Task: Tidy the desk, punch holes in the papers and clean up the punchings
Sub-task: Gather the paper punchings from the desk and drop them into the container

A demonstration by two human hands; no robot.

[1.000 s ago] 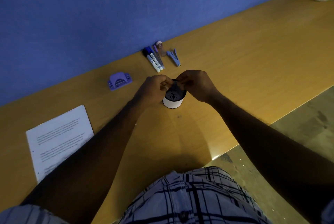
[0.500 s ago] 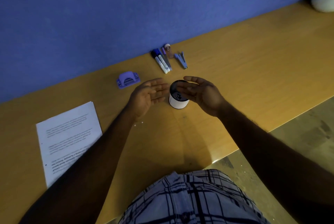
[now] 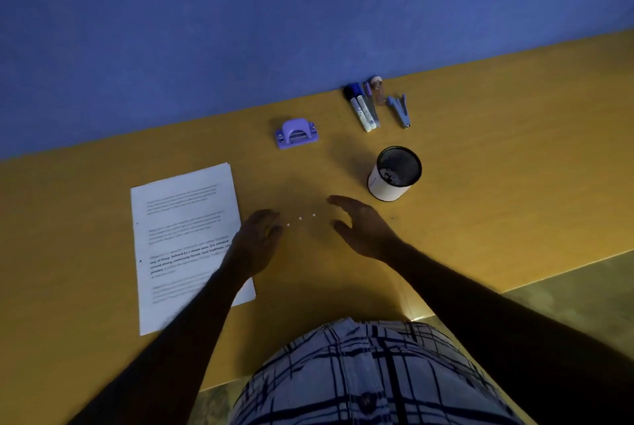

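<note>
Three small white punchings point(image 3: 300, 218) lie in a row on the wooden desk point(image 3: 480, 184) between my hands. My left hand point(image 3: 259, 236) hovers just left of them, fingers loosely curled, holding nothing. My right hand point(image 3: 363, 229) is to their right, fingers spread and relaxed, empty. A white cup with a dark mesh inside point(image 3: 394, 174) stands upright beyond my right hand, with bits of paper in it. The stack of printed papers point(image 3: 185, 239) lies to the left, partly under my left forearm. A purple hole punch point(image 3: 297, 133) sits near the wall.
Markers and pens point(image 3: 362, 107) and a purple stapler point(image 3: 399, 110) lie in a row against the blue wall point(image 3: 240, 30). The desk's front edge runs near my body, with floor point(image 3: 583, 294) at the right.
Both hands left the cup and drew back toward me and to the left, now flanking the punchings. The view has shifted, so the papers lie closer to the middle.
</note>
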